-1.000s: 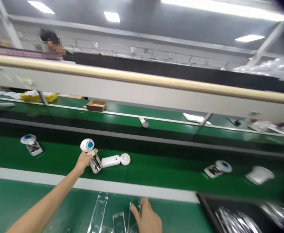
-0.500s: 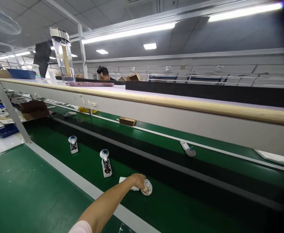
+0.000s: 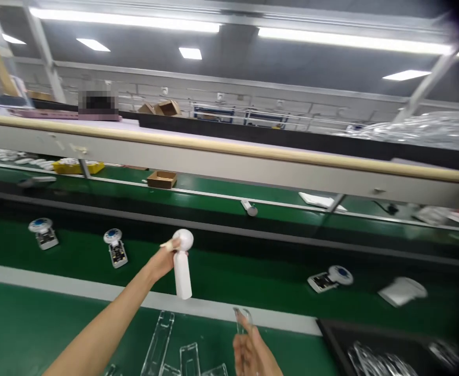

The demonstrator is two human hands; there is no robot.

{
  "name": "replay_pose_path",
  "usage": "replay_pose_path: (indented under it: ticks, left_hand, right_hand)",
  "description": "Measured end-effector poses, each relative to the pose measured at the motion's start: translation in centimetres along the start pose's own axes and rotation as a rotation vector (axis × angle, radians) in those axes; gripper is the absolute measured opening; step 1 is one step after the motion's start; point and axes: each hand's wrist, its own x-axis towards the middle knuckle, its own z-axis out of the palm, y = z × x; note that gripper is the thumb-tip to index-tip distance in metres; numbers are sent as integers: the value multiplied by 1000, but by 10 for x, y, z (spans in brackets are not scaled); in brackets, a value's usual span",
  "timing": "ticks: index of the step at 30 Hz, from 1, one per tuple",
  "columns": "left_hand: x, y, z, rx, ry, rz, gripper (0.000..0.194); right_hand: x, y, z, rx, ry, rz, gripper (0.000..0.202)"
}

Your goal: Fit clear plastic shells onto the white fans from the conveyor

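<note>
My left hand grips a white handheld fan by its neck, round head up and handle hanging down, above the near edge of the green conveyor belt. Lower and to the right, my right hand is closed around a transparent plastic piece, whose end sticks up past the fingers. Several transparent plastic frames lie on the green bench between my two arms. Left of the held fan, an opened fan with a bare circuit board rests on the belt.
Farther left on the belt lies another opened fan; one more lies to the right, near a blurred white part. A black tray with clear parts stands at lower right. A shelf spans above the belt.
My left hand has lifted the white fan off the belt. My right hand has come into view with a transparent piece. The view has swung right.
</note>
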Motion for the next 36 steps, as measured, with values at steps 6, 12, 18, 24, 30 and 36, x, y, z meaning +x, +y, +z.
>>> replay_pose_path:
  ticks: [6,12,18,24,30,36]
  left_hand:
    - [-61,27,53,-1089,-180,-10,64]
    - [-90,32,94,-1358,-201,-94,57]
    - [-100,38,103,-1346,-227,-68,58]
    - [-104,39,101,-1286,-235,-53,58]
    - [-103,43,104,-1237,-205,-28,57]
    - [-108,38,103,-986,-127,-40,59]
  right_hand:
    - [-31,-45,30,-312,-118,-425,42]
    - [-65,-60,66,-739,2,-700,52]
    - [-69,-35,82,-974,188,-913,58]
    - [-60,-15,84,-1000,251,-991,56]
    - [-68,-11,77,-918,124,-802,59]
    - [-64,-43,54,-991,45,-788,56]
